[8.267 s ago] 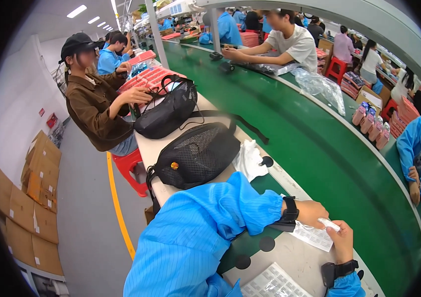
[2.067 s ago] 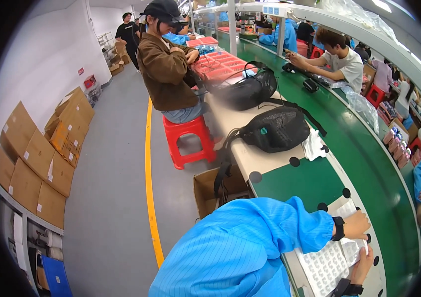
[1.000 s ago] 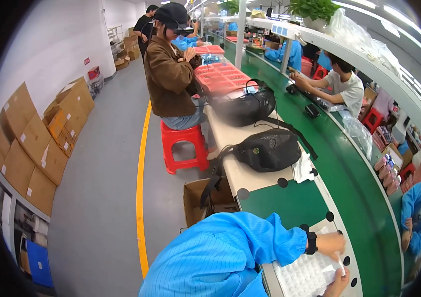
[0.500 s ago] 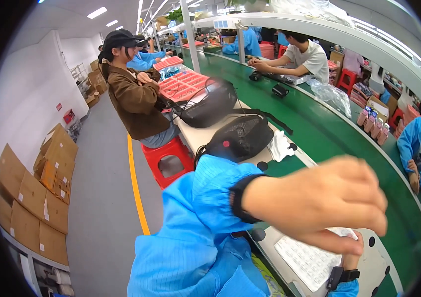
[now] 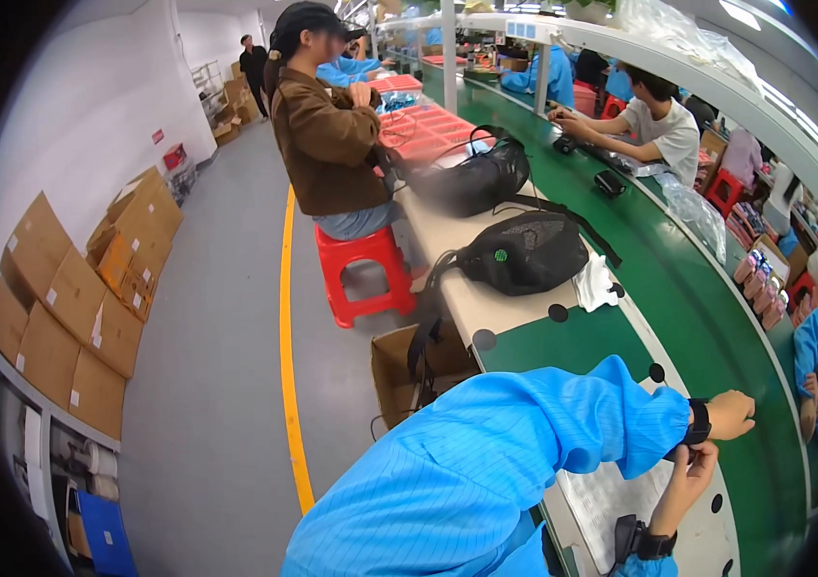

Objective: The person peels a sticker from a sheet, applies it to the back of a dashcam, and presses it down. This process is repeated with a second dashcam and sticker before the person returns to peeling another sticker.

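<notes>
My left arm in a blue sleeve reaches across to the right, with a black wristband point(image 5: 700, 421) around its wrist. Beyond the band, my left hand point(image 5: 733, 413) is loosely closed, with nothing visible in it. Coming up from below, my right hand point(image 5: 690, 486) pinches at the underside of that wristband with thumb and fingers. A black strap with a small box-shaped device point(image 5: 632, 539) sits on my right wrist. Beneath both arms lies a white tray with small cells point(image 5: 601, 495), partly covered by my sleeve.
Black mesh bag point(image 5: 524, 255), another black bag point(image 5: 486, 178) and white cloth point(image 5: 596, 282) lie on the bench. A green conveyor belt point(image 5: 659, 260) runs alongside. A person sits on a red stool point(image 5: 365, 274); an open carton point(image 5: 399, 375) stands below. Cardboard boxes point(image 5: 82, 327) line the left wall.
My left hand has moved away from me, out over the belt side. My right fingers have come onto the left wristband. The view has turned left, showing more of the bench and floor.
</notes>
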Demonstrator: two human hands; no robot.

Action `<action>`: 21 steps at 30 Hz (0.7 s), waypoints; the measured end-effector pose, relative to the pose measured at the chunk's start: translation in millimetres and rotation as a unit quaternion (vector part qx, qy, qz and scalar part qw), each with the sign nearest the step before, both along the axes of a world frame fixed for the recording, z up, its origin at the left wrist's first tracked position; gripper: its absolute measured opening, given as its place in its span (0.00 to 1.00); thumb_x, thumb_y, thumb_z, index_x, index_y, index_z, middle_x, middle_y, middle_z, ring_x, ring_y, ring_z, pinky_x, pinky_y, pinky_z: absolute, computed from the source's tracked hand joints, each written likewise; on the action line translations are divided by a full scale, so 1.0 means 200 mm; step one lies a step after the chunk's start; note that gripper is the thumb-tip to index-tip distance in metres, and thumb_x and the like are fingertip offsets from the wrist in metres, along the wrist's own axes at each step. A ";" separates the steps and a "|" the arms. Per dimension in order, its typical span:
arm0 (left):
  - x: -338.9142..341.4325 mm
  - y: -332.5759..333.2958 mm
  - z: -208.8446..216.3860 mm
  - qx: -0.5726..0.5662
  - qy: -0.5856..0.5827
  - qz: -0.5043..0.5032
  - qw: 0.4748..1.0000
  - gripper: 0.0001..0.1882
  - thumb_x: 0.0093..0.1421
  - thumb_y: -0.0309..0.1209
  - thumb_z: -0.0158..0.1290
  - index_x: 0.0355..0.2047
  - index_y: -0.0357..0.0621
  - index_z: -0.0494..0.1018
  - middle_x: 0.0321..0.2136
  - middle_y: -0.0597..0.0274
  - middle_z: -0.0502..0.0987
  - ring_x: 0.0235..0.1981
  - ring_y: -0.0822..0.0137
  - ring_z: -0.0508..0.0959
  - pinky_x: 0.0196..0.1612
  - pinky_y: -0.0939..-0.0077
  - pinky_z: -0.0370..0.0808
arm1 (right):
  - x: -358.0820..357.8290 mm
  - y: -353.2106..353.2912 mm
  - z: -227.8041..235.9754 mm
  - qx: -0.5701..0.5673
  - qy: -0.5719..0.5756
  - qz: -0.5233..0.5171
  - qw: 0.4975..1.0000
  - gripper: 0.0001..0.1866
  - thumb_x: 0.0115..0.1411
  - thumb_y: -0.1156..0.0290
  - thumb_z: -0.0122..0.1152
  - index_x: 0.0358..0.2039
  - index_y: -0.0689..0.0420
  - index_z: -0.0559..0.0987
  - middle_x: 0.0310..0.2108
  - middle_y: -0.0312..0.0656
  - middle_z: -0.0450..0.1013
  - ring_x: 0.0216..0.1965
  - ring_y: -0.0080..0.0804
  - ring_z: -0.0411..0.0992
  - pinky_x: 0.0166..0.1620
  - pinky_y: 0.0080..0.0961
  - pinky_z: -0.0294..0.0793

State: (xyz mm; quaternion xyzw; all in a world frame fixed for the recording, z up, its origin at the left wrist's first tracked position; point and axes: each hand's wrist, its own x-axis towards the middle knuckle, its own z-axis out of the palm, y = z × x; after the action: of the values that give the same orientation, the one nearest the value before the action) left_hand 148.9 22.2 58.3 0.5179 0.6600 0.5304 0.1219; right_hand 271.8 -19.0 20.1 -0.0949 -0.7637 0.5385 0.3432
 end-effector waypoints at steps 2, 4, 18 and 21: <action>-0.02 0.00 -0.03 0.007 0.002 0.007 1.000 0.16 0.49 0.35 0.53 0.33 0.35 0.72 0.31 0.48 0.75 0.36 0.50 0.74 0.39 0.62 0.71 | -0.01 -0.05 0.01 0.001 0.027 -0.055 0.998 0.17 0.51 0.76 0.56 0.43 0.62 0.67 0.39 0.37 0.65 0.43 0.27 0.61 0.49 0.23 0.58; -0.04 -0.01 -0.08 0.013 0.012 0.008 1.000 0.17 0.50 0.35 0.53 0.35 0.33 0.72 0.28 0.46 0.75 0.34 0.51 0.75 0.38 0.63 0.71 | -0.01 -0.10 0.05 0.061 -0.002 -0.078 0.995 0.17 0.50 0.76 0.57 0.42 0.62 0.68 0.38 0.37 0.65 0.43 0.27 0.62 0.49 0.23 0.58; -0.04 -0.07 -0.21 -0.057 0.034 -0.084 0.994 0.13 0.48 0.33 0.54 0.27 0.33 0.75 0.23 0.47 0.76 0.28 0.52 0.77 0.33 0.66 0.73 | 0.03 -0.07 0.10 -0.022 -0.086 0.117 0.989 0.12 0.47 0.78 0.57 0.35 0.61 0.72 0.34 0.36 0.68 0.37 0.26 0.66 0.43 0.21 0.63; -0.06 -0.07 -0.35 -0.043 0.052 -0.077 0.995 0.12 0.49 0.33 0.53 0.25 0.34 0.75 0.22 0.46 0.76 0.28 0.53 0.77 0.33 0.66 0.73 | 0.01 -0.07 0.08 -0.065 -0.173 0.151 0.971 0.09 0.51 0.73 0.57 0.33 0.62 0.71 0.32 0.35 0.69 0.34 0.22 0.66 0.37 0.19 0.66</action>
State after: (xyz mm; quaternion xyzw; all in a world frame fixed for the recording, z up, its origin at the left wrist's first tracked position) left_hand 137.7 8.3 -12.2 0.5881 0.6459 0.4628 0.1506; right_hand 274.4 -32.8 35.5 -0.0924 -0.7802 0.6083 0.1132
